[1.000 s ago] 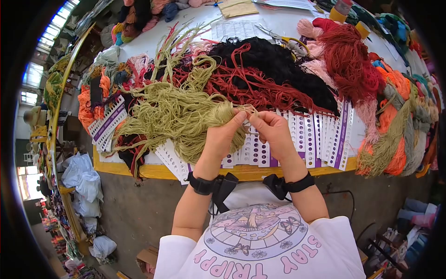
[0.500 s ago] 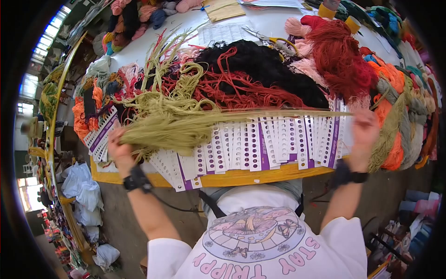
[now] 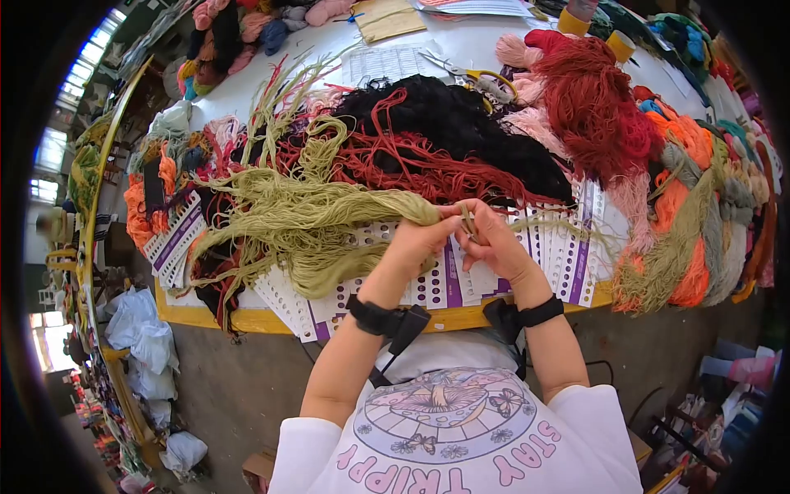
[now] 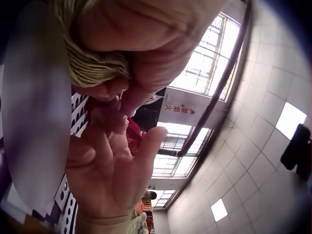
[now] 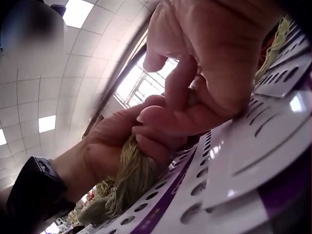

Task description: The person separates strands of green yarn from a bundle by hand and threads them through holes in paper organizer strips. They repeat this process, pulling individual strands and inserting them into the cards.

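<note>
Yarn (image 3: 329, 211) runs toward nine o'clock from the nearer left hand (image 3: 421, 245), curled round it, the right hand (image 3: 499, 247) pinching it at three.

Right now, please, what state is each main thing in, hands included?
Green yarn, bunched at one end, loose elsewhere
Left hand, gripping green yarn
Right hand, pinching green yarn
Black yarn, heaped loosely
Red strands, tangled against black yarn
Cards, overlapping in a row
Scissors, lying unheld

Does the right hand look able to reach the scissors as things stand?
Probably not directly: the right hand is busy with the green yarn, and the black yarn lies between hand and scissors.
</note>
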A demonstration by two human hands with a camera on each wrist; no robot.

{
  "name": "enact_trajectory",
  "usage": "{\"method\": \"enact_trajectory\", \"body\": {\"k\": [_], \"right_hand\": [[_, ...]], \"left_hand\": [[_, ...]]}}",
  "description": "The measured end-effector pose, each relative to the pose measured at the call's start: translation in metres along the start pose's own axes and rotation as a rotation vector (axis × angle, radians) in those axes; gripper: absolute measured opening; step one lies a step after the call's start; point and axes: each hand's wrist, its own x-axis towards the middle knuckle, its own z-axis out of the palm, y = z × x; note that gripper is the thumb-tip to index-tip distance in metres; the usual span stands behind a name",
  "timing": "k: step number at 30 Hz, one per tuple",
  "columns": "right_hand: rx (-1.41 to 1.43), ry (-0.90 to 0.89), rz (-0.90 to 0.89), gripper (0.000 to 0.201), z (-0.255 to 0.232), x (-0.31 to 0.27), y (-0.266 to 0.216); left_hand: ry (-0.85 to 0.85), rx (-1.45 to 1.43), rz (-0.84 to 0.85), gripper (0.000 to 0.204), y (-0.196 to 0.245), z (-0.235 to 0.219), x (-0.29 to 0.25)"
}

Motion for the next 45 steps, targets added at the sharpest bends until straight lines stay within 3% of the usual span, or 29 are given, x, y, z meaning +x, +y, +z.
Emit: {"method": "enact_trajectory", "body": {"k": [3, 5, 9, 11, 15, 17, 20, 21, 25, 29, 35, 38, 41, 44, 45], "right_hand": [[0.005, -0.014, 0.046, 0.033, 0.002, 0.0, 0.0], [-0.186, 0.139, -0.031, 0.026, 0.006, 0.003, 0.001], [-0.852, 0.316, -0.078, 0.014, 0.002, 0.009, 0.0], [-0.812, 0.394, -0.158, 0.013, 0.002, 0.011, 0.003], [-0.634, 0.397, -0.172, 0.013, -0.01, 0.013, 0.011], [-0.679, 0.389, -0.225, 0.013, -0.013, 0.015, 0.017], [-0.702, 0.487, -0.229, 0.014, -0.012, 0.014, 0.018], [-0.7, 0.538, -0.215, 0.015, -0.011, 0.014, 0.017], [-0.912, 0.59, -0.28, 0.013, 0.0, 0.013, 0.017], [-1.064, 0.554, -0.347, 0.01, 0.002, 0.016, 0.016], [-1.086, 0.422, -0.385, 0.014, -0.003, 0.016, 0.011], [-1.088, 0.442, -0.363, 0.015, -0.005, 0.017, 0.014], [-1.125, 0.497, -0.373, 0.015, -0.007, 0.016, 0.018], [-1.178, 0.52, -0.382, 0.015, -0.005, 0.015, 0.016], [-1.198, 0.522, -0.382, 0.016, -0.004, 0.015, 0.015]], "left_hand": [[-0.001, 0.053, -0.044, 0.015, 0.002, 0.001, 0.005], [0.088, 0.043, -0.062, 0.01, -0.004, -0.002, 0.01], [0.363, 0.482, 0.177, 0.01, -0.015, 0.006, 0.007], [0.45, 0.689, 0.364, 0.012, -0.032, 0.003, 0.007], [0.471, 0.715, 0.351, 0.013, -0.036, 0.004, 0.011], [0.415, 0.85, 0.293, 0.012, -0.025, 0.01, 0.014], [0.531, 0.919, 0.354, 0.013, -0.033, 0.005, 0.021], [0.506, 0.889, 0.387, 0.017, -0.028, 0.004, 0.017], [0.332, 0.458, -0.055, 0.014, -0.005, -0.001, 0.006], [0.201, 0.193, -0.135, 0.013, -0.006, -0.005, 0.011], [0.243, 0.079, -0.072, 0.015, -0.018, -0.006, 0.018], [0.312, 0.391, -0.025, 0.01, -0.016, -0.003, 0.018], [0.47, 0.574, 0.383, 0.013, -0.03, -0.013, 0.024], [0.17, -0.216, -0.112, 0.011, 0.007, -0.027, 0.007], [0.059, -0.473, -0.14, 0.008, 0.01, -0.034, 0.005]]}}
